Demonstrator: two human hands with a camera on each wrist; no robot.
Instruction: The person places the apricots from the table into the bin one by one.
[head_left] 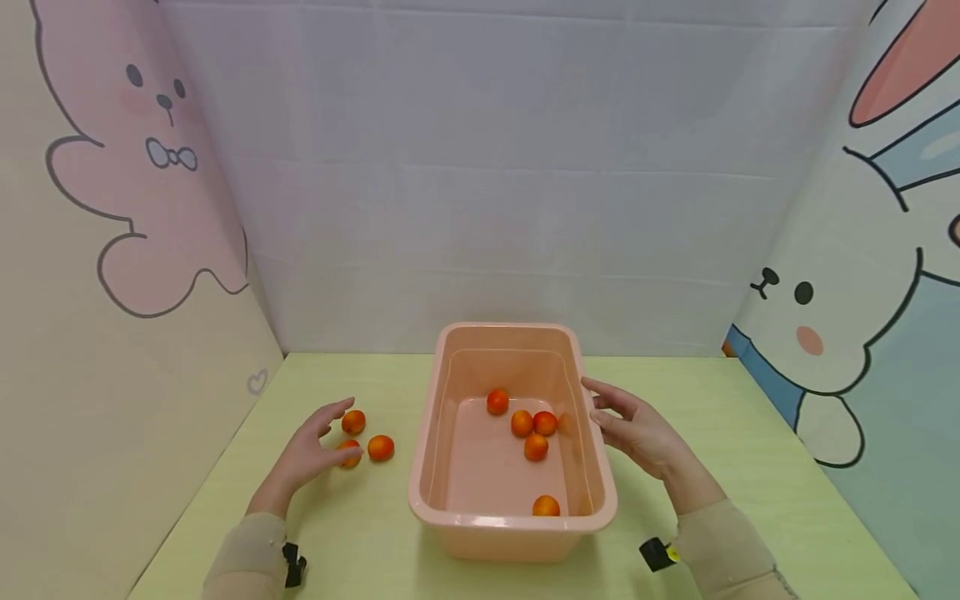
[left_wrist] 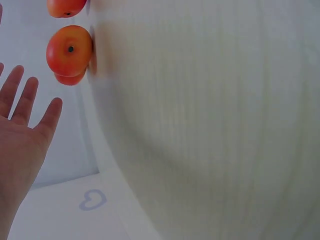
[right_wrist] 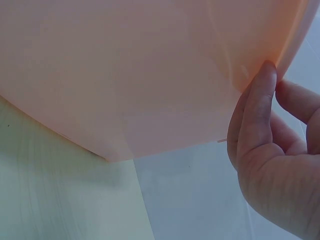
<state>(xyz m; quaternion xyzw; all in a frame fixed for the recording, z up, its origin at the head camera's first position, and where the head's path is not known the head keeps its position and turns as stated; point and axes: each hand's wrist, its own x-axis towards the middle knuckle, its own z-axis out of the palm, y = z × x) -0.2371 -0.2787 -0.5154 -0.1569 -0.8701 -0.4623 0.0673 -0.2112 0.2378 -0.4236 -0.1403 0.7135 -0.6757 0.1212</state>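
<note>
A pink plastic bin [head_left: 517,522] stands on the table with several small round orange-red fruits [head_left: 536,447] inside. My right hand [head_left: 637,425] pinches its right rim; in the right wrist view the bin's outer wall [right_wrist: 125,90] fills the upper part, with fingers under the rim. Left of the bin lie three similar fruits: a rear one [head_left: 353,422], a right one [head_left: 381,448] and one partly hidden behind my left thumb [head_left: 347,455]. My left hand [head_left: 307,450] is spread beside them, holding nothing. In the left wrist view its fingers are apart from a fruit [left_wrist: 70,50].
The light wood-grain table [head_left: 352,533] carries the bin near its middle. A white cloth wall [head_left: 517,183] rises behind, close to the bin's far end. Side panels bear a cartoon bear [head_left: 172,208] at left and a rabbit [head_left: 840,333] at right.
</note>
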